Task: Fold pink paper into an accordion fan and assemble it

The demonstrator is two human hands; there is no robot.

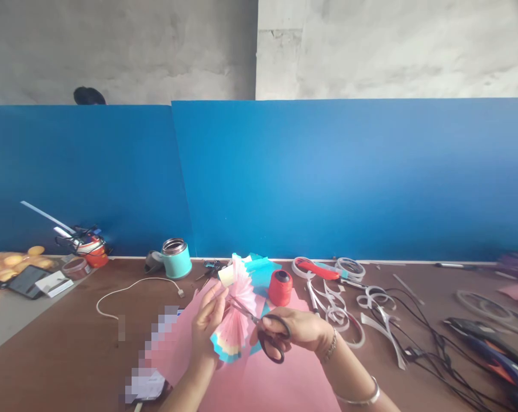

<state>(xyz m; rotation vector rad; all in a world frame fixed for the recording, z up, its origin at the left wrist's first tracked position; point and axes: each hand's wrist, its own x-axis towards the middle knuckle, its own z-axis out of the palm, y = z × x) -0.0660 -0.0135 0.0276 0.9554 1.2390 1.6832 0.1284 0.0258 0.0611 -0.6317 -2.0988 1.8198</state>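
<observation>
My left hand [208, 320] pinches the middle of a pleated paper fan [238, 323], pink with a cream and blue edge. Its folds spread out to the right of my fingers. In my right hand [299, 331] are black-handled scissors [273, 343], their blades pointing left to the fan's gathered centre, close to my left fingertips. Whether the blades touch paper or thread there is too small to tell. Just behind the scissors stands a red spool of thread [280, 288]. Pink paper sheets [285, 380] lie under both hands, and blue paper [263, 273] lies behind the fan.
A turquoise flask [176, 260] stands at the back left, near a white cable [130, 281]. White paper strips [334, 303], a red cutter [317, 269] and black cables [439, 343] spread over the right side. A blue partition [327, 183] closes off the table's back edge.
</observation>
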